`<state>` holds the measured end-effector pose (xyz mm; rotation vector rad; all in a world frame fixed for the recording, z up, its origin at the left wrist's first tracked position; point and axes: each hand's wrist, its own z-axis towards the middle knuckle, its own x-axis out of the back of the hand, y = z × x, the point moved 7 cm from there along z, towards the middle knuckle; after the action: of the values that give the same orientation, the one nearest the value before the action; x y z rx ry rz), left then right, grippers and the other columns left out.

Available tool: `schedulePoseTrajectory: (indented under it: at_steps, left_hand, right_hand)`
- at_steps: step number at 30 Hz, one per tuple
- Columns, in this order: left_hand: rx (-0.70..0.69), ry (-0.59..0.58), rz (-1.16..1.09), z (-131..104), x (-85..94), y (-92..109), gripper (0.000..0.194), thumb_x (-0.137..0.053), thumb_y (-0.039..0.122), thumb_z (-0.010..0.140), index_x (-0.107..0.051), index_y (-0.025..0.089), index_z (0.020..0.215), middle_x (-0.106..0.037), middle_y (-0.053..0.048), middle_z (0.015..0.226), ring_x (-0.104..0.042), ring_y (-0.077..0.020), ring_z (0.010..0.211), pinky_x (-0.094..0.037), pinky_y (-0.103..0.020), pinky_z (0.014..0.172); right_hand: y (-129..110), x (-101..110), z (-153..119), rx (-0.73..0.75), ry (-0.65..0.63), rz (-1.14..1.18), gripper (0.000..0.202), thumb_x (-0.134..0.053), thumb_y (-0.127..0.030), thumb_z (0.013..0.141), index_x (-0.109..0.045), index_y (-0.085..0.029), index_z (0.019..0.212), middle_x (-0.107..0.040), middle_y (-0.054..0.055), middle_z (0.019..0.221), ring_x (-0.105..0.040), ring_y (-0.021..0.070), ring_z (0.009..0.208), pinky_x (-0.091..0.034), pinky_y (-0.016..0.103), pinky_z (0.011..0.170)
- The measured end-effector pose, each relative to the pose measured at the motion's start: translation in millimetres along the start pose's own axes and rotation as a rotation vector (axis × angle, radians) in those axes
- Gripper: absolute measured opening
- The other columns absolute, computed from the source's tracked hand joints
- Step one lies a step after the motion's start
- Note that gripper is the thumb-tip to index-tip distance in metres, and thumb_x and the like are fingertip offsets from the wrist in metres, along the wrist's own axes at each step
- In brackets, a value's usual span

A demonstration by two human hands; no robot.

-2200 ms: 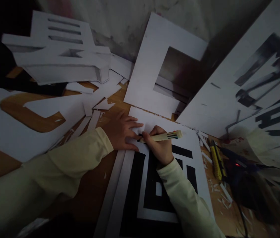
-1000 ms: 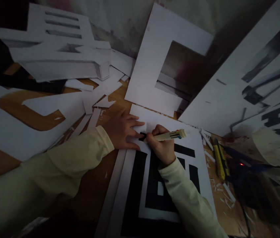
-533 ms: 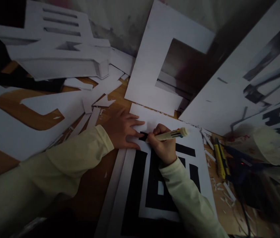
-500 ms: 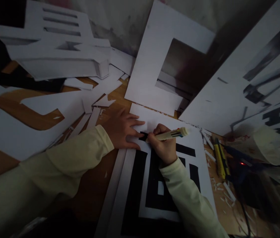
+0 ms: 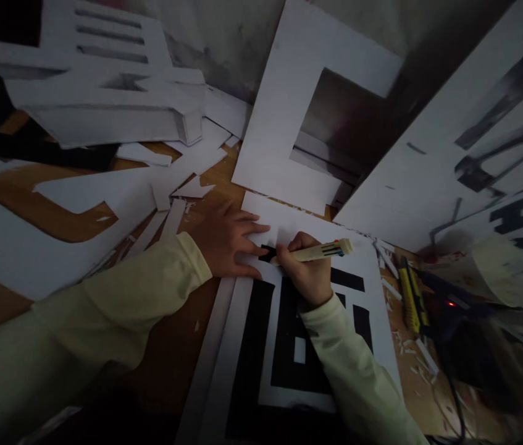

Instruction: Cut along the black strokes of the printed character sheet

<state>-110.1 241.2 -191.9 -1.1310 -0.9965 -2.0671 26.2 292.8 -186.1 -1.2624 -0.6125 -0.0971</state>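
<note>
Pen (image 5: 321,251) slanted over the white board (image 5: 384,334) | I see my right hand (image 5: 308,270) pinching it, tip hard to make out | left hand (image 5: 230,242) flat, fingers spread on the board | right sleeve (image 5: 351,358) hides some black shapes (image 5: 252,334) | board's near end is dark and cut off
</note>
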Motion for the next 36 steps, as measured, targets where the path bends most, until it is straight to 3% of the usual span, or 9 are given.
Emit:
schedulePoseTrajectory:
  at_steps: [9, 22, 36]
  left_hand:
    - [-0.027, 0.021, 0.014, -0.4, 1.8, 1.2, 0.037, -0.065, 0.059, 0.075, -0.072, 0.031, 0.098, -0.060, -0.004, 0.129, -0.050, -0.0308, 0.121, -0.024, -0.056, 0.105]
    - [-0.008, -0.005, 0.005, -1.0, 0.7, -0.9, 0.037, -0.064, 0.059, 0.075, -0.070, 0.033, 0.100, -0.059, -0.002, 0.131, -0.049, -0.0295, 0.123, -0.023, -0.055, 0.106]
    - [-0.022, 0.014, 0.023, -0.7, 2.3, 0.8, 0.035, -0.065, 0.059, 0.075, -0.071, 0.032, 0.098, -0.060, -0.003, 0.129, -0.049, -0.0293, 0.122, -0.028, -0.054, 0.104]
  right_hand:
    - [-1.6, 0.7, 0.3, 0.037, 0.027, 0.032, 0.025, -0.056, -0.018, 0.064, -0.035, -0.022, 0.052, -0.038, -0.008, 0.047, -0.034, 0.0076, 0.045, -0.029, 0.022, 0.043]
    - [1.7, -0.2, 1.1, 0.011, -0.011, 0.049, 0.030, -0.061, -0.025, 0.070, -0.037, -0.022, 0.053, -0.039, -0.008, 0.046, -0.035, 0.0076, 0.043, -0.028, 0.022, 0.042]
    - [0.7, 1.2, 0.8, 0.068, 0.007, 0.054, 0.026, -0.054, -0.015, 0.065, -0.033, -0.023, 0.053, -0.034, -0.008, 0.049, -0.032, 0.0081, 0.046, -0.028, 0.024, 0.045]
